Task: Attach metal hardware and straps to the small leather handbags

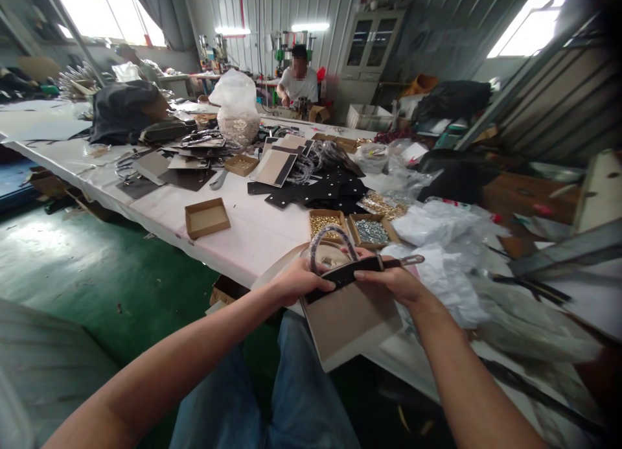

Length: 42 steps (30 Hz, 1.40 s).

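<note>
Between my two hands is a handbag panel (352,322), beige with a black band along its top and a looped handle (333,232) that looks wrapped in clear plastic. My left hand (304,280) pinches the black band at its left part, thumb on the near face. Farther right along the same band, my right hand (389,280) grips it, thumb also in front. A strap with a metal end (412,260) sticks out past the right hand. The fingers behind the panel are mostly hidden. Just beyond the handle stand a box of gold-coloured small parts (324,223) and a box of silver ones (372,232).
An open cardboard box (207,218) stands near the table's left edge. Black pieces with studs (321,191) and stacked beige panels (275,164) lie mid-table. Crumpled plastic bags (437,241) crowd the right side. Across the table a person (304,83) sits at a machine.
</note>
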{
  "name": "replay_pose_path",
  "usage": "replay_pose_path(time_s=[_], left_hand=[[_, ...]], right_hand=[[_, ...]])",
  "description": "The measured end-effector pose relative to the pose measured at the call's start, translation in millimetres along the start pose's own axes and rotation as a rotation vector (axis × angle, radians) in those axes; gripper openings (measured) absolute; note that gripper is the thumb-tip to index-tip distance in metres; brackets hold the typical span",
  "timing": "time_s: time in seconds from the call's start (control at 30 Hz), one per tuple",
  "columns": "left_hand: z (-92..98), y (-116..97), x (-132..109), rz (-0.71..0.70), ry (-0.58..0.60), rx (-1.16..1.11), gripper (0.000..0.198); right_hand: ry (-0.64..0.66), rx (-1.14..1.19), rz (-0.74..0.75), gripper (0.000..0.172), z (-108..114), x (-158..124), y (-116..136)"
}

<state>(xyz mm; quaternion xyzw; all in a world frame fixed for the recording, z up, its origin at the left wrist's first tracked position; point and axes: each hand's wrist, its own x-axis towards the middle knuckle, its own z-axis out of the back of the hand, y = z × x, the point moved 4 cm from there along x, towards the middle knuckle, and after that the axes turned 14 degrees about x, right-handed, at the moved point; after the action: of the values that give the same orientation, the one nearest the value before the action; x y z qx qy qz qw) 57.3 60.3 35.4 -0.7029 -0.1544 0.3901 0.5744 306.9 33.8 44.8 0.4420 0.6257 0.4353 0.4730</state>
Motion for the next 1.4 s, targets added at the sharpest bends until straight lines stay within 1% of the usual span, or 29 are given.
replay_pose_path(time_s=[0.17,0.27,0.4,0.47,0.57,0.63,0.7,0.8,0.87,0.93,1.03,1.1,1.27,1.4], left_hand=[[5.0,4.4,-4.2,0.028,-0.081,-0.057,0.026],[7.8,11.4,-5.1,0.053,-0.107,-0.069,0.025],[9.4,16.8,-4.5,0.096,-0.119,-0.108,0.029],[8.1,14.1,-9.1,0.092,-0.126,-0.109,0.028],[-1.2,6.5,-24.4,0.012,-0.093,-0.093,0.031],[-11.8,5.3,-36.6,-0.039,-0.054,-0.084,0.031],[-22.1,8.9,-45.8,-0.052,-0.037,-0.08,0.029],[-31.5,15.5,-50.9,-0.041,-0.043,-0.092,0.027],[-33.0,15.2,-49.8,-0.037,-0.046,-0.102,0.027],[-31.3,10.3,-46.6,-0.048,-0.05,-0.093,0.024],[-24.4,1.2,-39.4,-0.08,-0.082,-0.025,0.016],[-18.7,-0.5,-33.6,-0.081,-0.101,0.012,0.016],[-8.0,12.5,-22.5,0.005,-0.084,0.025,0.027],[-5.1,17.7,-17.8,0.055,-0.083,0.005,0.032]], right_hand=[[0.092,0.029,-0.042,0.09,-0.7,23.1,-5.7],[0.166,-0.004,-0.096,0.085,-1.6,36.0,-6.7],[0.233,-0.06,-0.11,0.078,-6.3,43.6,2.4],[0.241,-0.08,-0.098,0.076,-9.7,39.1,9.4],[0.195,-0.104,-0.048,0.075,-11.3,19.4,14.9],[0.151,-0.106,-0.043,0.069,-9.0,0.9,10.9],[0.103,-0.1,-0.082,0.062,-5.1,-16.1,1.9],[0.035,-0.115,-0.133,0.058,0.1,-29.4,-9.6],[0.023,-0.12,-0.134,0.06,0.8,-28.4,-10.7],[0.034,-0.114,-0.113,0.061,0.2,-22.1,-6.6],[0.062,-0.134,-0.035,0.056,-1.3,-10.6,4.6],[0.082,-0.158,-0.015,0.054,-2.9,-5.6,8.9],[0.1,-0.223,-0.07,0.063,-6.9,-1.6,4.7],[0.13,-0.306,-0.034,0.065,-2.3,4.1,2.2]])
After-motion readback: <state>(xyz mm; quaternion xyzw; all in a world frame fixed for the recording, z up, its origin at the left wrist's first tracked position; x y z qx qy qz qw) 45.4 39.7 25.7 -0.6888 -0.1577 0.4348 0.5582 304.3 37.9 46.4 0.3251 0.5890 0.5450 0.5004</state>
